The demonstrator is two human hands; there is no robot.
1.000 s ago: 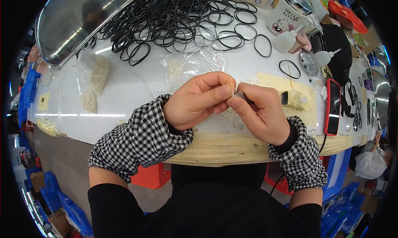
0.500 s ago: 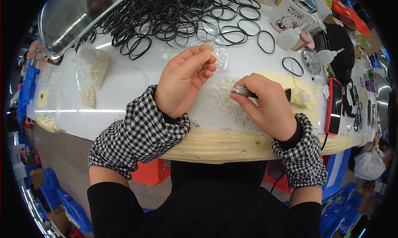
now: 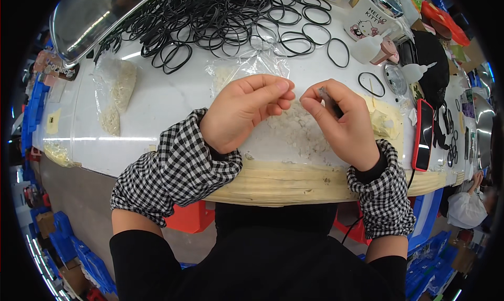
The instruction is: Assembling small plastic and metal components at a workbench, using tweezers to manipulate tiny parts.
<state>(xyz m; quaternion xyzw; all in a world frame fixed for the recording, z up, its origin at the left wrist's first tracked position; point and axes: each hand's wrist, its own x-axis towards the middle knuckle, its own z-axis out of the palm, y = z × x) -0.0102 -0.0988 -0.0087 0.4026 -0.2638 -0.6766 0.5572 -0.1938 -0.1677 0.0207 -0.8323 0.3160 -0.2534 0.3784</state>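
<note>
Left hand [image 3: 239, 112]: is hovering lower and closer to the right hand [image 3: 347, 125] than half a second ago, when it was reaching over the clear bag [image 3: 257, 66]; thumb and forefinger are pressing together, and whether a tiny piece is sitting between them I cannot tell.
Right hand: is riding slightly higher than before, thumb and curled fingers clamping a small grey tool [image 3: 331, 102].
Grey tool: is standing steeper now, after poking out leftward; it is lying within the right fingers, apart from the left fingertips.
Pale pieces [image 3: 302, 133]: are lying scattered on the white table [image 3: 173, 104], below and between both hands.
</note>
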